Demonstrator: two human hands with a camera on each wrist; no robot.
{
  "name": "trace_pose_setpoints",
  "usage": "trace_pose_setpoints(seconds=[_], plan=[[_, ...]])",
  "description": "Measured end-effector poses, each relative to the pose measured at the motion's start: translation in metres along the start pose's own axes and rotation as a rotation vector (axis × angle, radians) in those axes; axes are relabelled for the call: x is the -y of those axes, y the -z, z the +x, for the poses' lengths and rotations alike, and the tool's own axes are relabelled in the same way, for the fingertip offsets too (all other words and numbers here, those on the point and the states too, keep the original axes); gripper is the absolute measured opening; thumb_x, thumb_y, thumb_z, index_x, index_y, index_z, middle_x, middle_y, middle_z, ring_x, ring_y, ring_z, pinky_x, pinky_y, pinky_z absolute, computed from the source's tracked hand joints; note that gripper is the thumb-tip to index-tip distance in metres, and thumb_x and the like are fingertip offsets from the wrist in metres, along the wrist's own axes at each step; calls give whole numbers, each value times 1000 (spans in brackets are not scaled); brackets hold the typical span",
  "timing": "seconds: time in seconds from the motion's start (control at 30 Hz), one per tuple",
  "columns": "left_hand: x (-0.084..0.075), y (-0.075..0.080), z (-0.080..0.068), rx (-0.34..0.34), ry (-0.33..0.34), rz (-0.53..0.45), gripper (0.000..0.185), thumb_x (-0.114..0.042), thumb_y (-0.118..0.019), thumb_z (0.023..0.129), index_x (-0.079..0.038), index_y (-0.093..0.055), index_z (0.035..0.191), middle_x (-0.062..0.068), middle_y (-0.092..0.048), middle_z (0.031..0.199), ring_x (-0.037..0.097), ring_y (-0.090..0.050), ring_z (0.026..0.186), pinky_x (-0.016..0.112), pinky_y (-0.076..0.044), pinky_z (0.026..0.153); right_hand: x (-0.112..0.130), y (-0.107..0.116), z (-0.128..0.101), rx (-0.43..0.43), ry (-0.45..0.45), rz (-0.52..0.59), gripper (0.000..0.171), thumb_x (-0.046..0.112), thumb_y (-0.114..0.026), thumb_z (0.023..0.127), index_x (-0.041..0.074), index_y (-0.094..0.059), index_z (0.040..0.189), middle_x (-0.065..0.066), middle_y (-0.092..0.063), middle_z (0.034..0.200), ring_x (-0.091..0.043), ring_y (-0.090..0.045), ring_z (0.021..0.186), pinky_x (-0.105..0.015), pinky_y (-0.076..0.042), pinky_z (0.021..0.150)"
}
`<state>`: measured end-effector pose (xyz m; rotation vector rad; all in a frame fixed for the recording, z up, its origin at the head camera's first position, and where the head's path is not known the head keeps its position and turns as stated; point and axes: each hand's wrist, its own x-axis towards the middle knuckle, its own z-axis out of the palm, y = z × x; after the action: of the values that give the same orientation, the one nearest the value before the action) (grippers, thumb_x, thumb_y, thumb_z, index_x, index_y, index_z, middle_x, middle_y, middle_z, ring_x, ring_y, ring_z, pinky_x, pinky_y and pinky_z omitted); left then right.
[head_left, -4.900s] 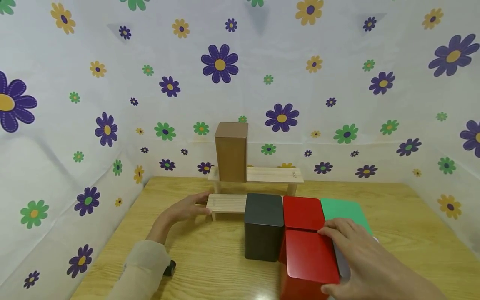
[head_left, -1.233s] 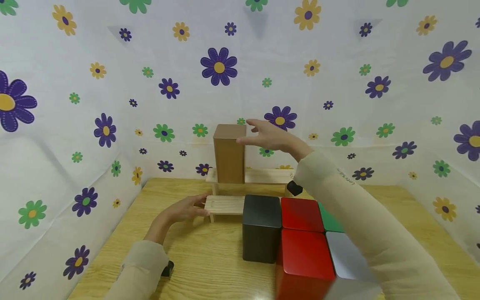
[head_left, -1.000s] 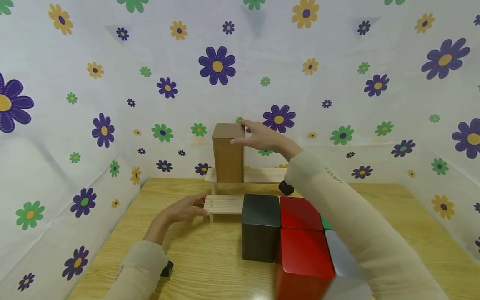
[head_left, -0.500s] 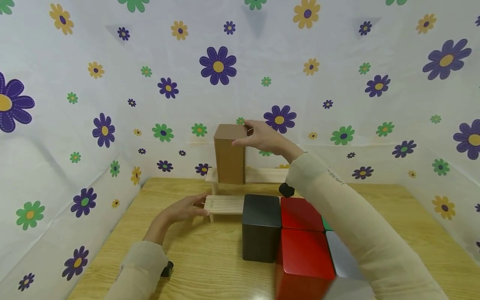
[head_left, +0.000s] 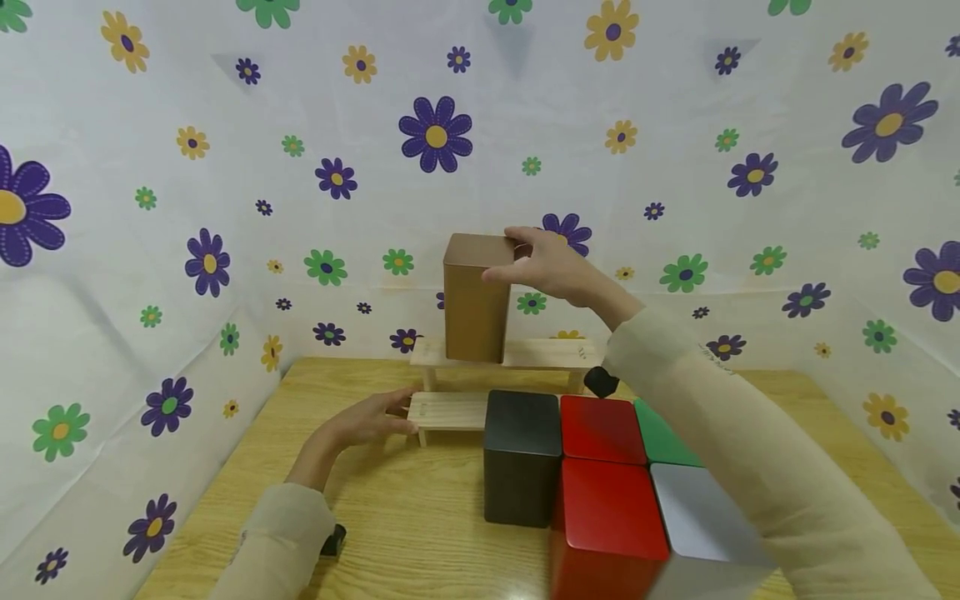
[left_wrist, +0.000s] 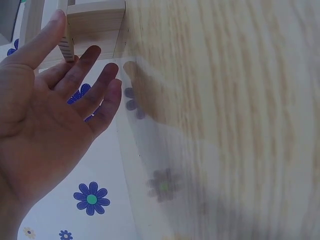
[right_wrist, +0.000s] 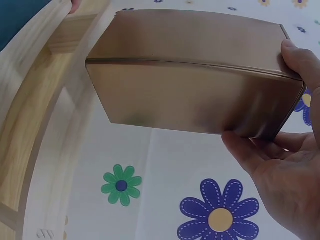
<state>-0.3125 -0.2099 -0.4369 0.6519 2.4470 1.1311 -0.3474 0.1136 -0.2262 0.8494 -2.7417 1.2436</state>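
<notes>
My right hand (head_left: 551,265) grips the upper end of a tall bronze-brown rectangular tin (head_left: 475,308), thumb on the front and fingers round the far side. The tin is nearly upright, its lower end close over the rear wooden bench stand (head_left: 551,353). In the right wrist view, the tin (right_wrist: 185,70) lies between thumb and fingers. Lower left, my left hand (head_left: 367,419) holds the left end of the front, lower wooden bench stand (head_left: 450,410) between thumb and index finger. The left wrist view shows the other fingers of that hand (left_wrist: 45,115) loosely spread.
Right of the front stand's left part stand a black tin (head_left: 523,458), two red tins (head_left: 603,429), a green tin (head_left: 663,433) and a grey-white tin (head_left: 708,517), packed together. They hide most of that stand. A flowered cloth (head_left: 675,125) hangs behind the wooden table (head_left: 405,517).
My right hand has left the red tin in front, reached back to the bronze tin and taken hold. The tin has since risen slightly and shifted right. My left hand stays put.
</notes>
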Motion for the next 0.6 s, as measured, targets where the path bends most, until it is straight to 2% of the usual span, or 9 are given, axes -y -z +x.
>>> trace_pose_setpoints(seconds=[0.2,0.43,0.6], plan=[[-2,0,-2,-3,23,-14,77,-40,-59,86,-12,-19,146,11,-40,137,30,-40,124,49,-36,96,7,12,-17,-23,17,-40,90,57,-68,70,16,-32,141,1,-47,121,-15,-44,109,-39,-42,89],[-2,0,-1,8,15,-24,75,-38,-60,86,-14,-20,145,11,-41,137,30,-40,123,49,-36,96,13,29,-37,-79,83,-45,76,52,-67,74,22,-38,137,5,-46,122,-14,-42,109,-39,-42,89],[-2,0,0,6,18,-18,75,-39,-60,86,-16,-20,145,11,-41,137,30,-40,123,50,-35,96,19,42,-53,-91,91,-21,74,49,-66,77,24,-35,139,7,-45,124,-13,-42,112,-38,-40,93]])
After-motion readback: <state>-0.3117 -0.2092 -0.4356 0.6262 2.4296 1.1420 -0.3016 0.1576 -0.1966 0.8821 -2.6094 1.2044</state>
